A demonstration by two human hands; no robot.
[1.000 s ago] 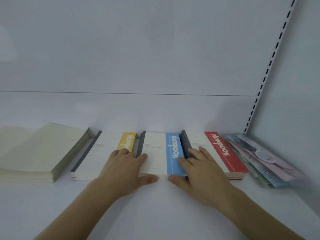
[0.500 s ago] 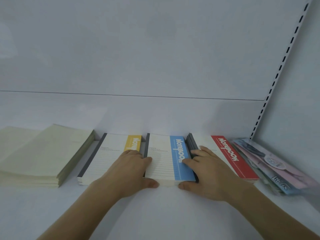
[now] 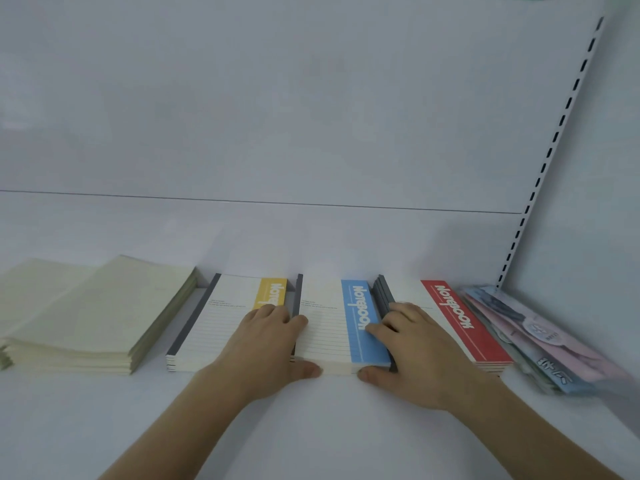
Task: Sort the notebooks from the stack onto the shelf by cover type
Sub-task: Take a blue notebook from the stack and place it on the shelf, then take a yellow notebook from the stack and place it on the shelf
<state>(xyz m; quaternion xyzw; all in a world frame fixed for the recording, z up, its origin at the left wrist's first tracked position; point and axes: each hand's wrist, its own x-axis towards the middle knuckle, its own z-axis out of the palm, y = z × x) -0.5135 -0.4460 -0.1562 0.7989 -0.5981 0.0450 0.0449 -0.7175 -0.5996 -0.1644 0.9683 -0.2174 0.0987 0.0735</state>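
Three piles of notebooks lie side by side on the white shelf (image 3: 311, 427): a yellow-striped pile (image 3: 221, 317), a blue-striped pile (image 3: 332, 323) and a red-striped pile (image 3: 453, 317). My left hand (image 3: 266, 344) presses flat against the left side of the blue-striped pile, thumb at its front edge. On the pile's right side rests my right hand (image 3: 412, 348), fingers on the blue stripe, thumb at the front edge. Both hands lie with straight fingers around the pile.
A stack of plain cream notebooks (image 3: 97, 317) lies at the left. Patterned pink and blue notebooks (image 3: 540, 337) lean at the far right against the side wall. A slotted upright (image 3: 554, 143) runs up the right corner. The white back panel stands just behind the piles.
The blue-striped pile has slid back toward the rear panel between my hands, lining up with its neighbours. My view has shifted slightly.
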